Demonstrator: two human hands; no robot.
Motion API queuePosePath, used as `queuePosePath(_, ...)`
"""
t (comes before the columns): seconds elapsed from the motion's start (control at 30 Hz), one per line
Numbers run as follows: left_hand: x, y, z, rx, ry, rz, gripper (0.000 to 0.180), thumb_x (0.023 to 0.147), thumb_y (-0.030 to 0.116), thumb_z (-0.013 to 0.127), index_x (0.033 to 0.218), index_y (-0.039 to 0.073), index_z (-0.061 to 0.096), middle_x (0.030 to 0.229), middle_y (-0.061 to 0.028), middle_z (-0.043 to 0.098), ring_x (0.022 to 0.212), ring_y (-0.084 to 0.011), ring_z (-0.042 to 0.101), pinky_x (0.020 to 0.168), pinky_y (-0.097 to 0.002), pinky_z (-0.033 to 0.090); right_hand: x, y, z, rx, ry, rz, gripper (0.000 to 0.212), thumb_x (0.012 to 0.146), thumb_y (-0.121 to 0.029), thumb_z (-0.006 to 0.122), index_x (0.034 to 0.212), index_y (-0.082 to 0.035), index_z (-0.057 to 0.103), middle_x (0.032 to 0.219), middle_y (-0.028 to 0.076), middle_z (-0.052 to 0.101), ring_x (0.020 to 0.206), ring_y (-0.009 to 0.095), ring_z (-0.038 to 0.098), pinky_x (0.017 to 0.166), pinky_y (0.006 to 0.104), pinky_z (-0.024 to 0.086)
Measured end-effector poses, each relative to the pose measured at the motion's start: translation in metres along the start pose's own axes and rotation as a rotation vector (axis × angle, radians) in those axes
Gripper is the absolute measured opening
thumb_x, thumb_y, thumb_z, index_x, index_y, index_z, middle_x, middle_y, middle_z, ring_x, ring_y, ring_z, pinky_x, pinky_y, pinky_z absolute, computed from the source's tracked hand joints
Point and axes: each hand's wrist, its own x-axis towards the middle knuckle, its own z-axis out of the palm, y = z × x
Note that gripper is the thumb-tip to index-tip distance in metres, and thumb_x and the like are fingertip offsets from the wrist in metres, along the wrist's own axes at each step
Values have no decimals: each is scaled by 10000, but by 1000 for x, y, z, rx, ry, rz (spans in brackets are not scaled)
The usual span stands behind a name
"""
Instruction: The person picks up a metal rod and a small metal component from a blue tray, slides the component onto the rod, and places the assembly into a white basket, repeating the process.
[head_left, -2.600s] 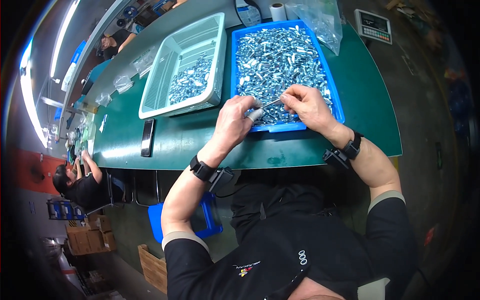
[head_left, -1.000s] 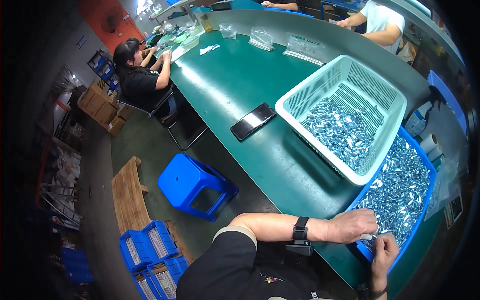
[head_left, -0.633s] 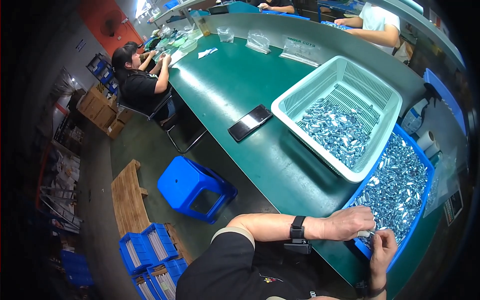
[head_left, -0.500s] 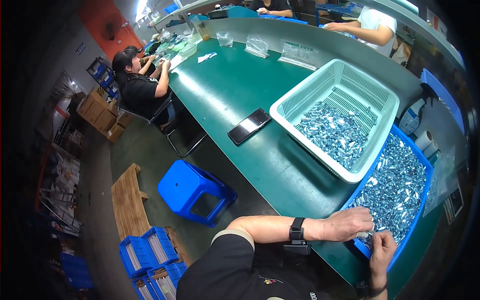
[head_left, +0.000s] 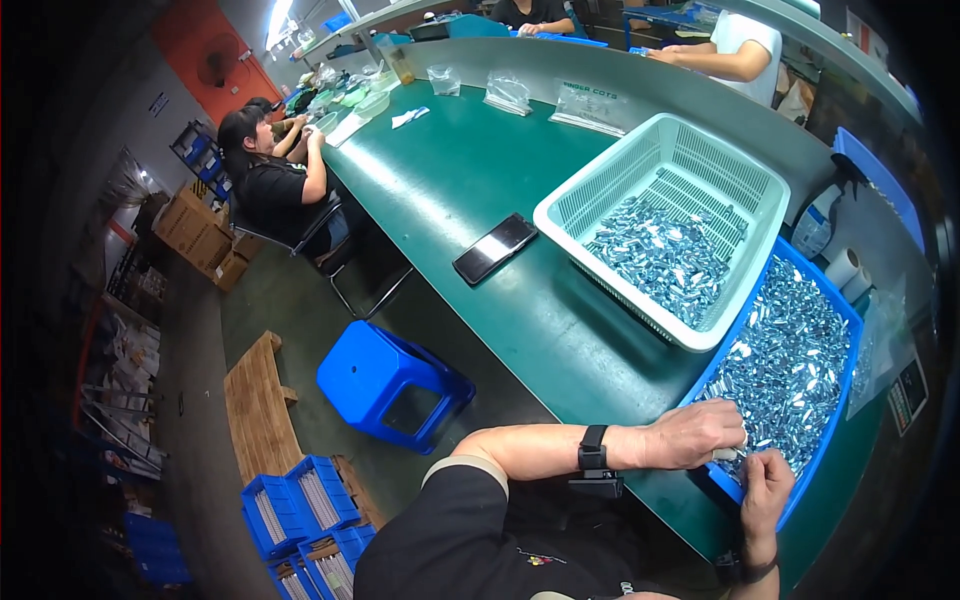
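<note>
Over the near corner of a blue tray [head_left: 853,385] my two hands are close together. My left hand [head_left: 695,435], with a black band on its wrist, has its fingers curled; a whitish bit shows at the fingertips, and I cannot make out what they hold. Beside it my right hand [head_left: 768,485] is closed with thumb and fingers pinched, their contents hidden. Many small shiny metal pieces [head_left: 785,360] fill the tray. A pale green slotted basket [head_left: 570,240] stands behind, holding more such metal pieces [head_left: 660,260].
On the green table [head_left: 430,230] lie a black phone [head_left: 495,248] and plastic bags [head_left: 588,105]. A blue stool [head_left: 370,375] stands on the floor, near blue bins [head_left: 262,515]. A co-worker [head_left: 275,185] sits at the left; others work behind the partition [head_left: 690,95].
The view has shifted slightly. My hands stay together at the tray's near corner, with only small finger movement.
</note>
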Motion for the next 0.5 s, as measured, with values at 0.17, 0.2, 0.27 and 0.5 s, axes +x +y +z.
queuePosePath(0.17,1,-2,4,-7,-6,10,182,762,-2,690,894,37,572,884,-95,537,911,-314,555,783,-422,466,0,2,-2,-62,-20,-7,255,989,-107,623,758,1,600,616,39,550,559,109,498,538,273,369)
queuePosePath(0.2,1,-1,4,-14,6,6,185,758,-5,688,892,37,569,883,-97,537,911,-317,555,781,-423,466,-1,6,-3,-33,-23,2,222,984,-87,621,782,2,604,640,31,554,578,100,497,545,266,369)
queuePosePath(0.27,0,-1,4,-19,19,-4,188,754,-8,687,890,36,566,883,-99,537,910,-319,555,778,-424,466,-1,5,0,-3,-33,11,189,980,-68,619,806,3,607,664,22,558,597,91,496,551,260,368)
queuePosePath(0.5,1,-4,5,-5,8,-1,207,711,-55,638,879,32,554,883,-106,536,911,-329,545,784,-439,456,0,1,1,55,19,41,88,963,-13,607,876,2,610,733,0,560,665,67,484,585,231,361)
